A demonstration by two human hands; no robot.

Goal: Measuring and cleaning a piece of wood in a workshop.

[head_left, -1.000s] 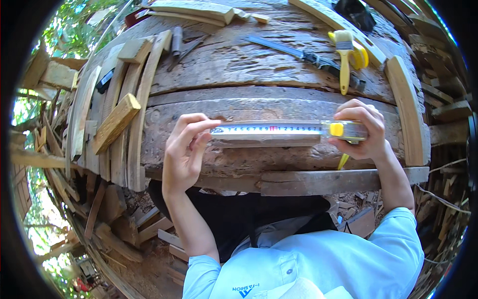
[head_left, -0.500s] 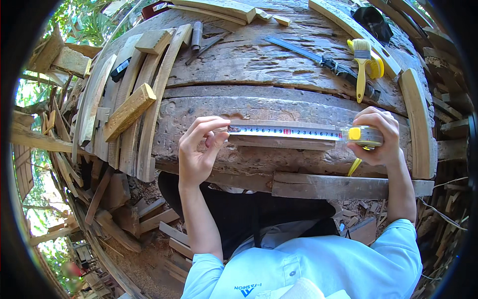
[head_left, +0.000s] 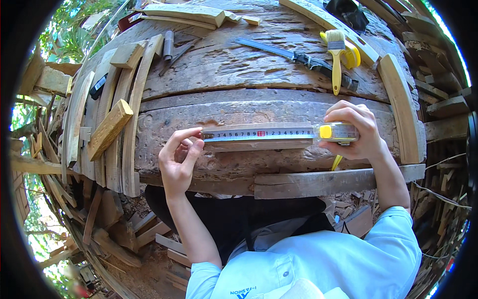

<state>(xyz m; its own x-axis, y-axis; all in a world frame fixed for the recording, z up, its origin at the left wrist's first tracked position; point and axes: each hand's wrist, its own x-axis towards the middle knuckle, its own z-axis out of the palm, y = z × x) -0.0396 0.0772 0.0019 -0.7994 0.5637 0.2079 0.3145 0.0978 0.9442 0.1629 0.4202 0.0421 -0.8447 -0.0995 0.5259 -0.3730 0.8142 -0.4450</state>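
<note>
Wood (head_left: 259, 145) is apparently being measured, left fingers (head_left: 186, 133) pinching the tape end (head_left: 208, 135), right fingers (head_left: 350, 111) clasping the case (head_left: 343, 131); reading likely needs steadiness.

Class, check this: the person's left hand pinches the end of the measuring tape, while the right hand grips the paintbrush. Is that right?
Not quite: the head view shows the right hand gripping the tape measure's case; the paintbrush lies beyond it. The rest stands.

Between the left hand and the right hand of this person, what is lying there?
In the head view, a pulled-out tape blade runs from the left hand toward the tape case in the right hand, along a wooden piece.
</note>
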